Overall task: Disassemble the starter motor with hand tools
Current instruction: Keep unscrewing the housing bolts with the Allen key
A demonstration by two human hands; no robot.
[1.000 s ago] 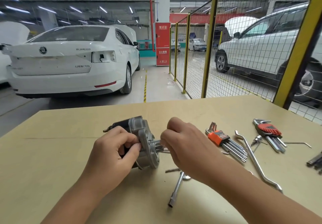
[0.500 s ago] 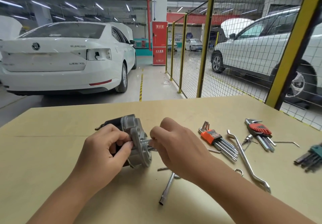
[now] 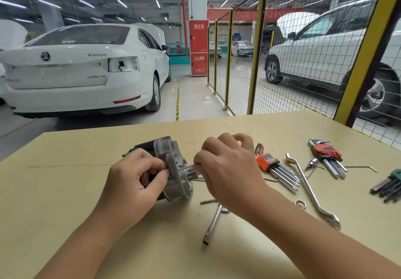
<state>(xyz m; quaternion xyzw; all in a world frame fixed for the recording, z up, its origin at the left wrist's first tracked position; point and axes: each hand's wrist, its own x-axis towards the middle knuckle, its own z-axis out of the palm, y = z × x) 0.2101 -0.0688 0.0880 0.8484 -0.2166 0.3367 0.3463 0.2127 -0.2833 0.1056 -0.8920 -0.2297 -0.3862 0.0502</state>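
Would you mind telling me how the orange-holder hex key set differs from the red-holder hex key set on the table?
The orange-holder hex key set lies right beside the right hand; the red-holder hex key set lies farther to the right. The orange holder is a flat rectangular block, the red holder rounder, with a dark patch. Both hold bright metal L-shaped keys and lie flat on the table, untouched.

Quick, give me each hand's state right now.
Left hand: grips the starter motor body.
Right hand: fingers pinch the pinion gear at the motor's front.
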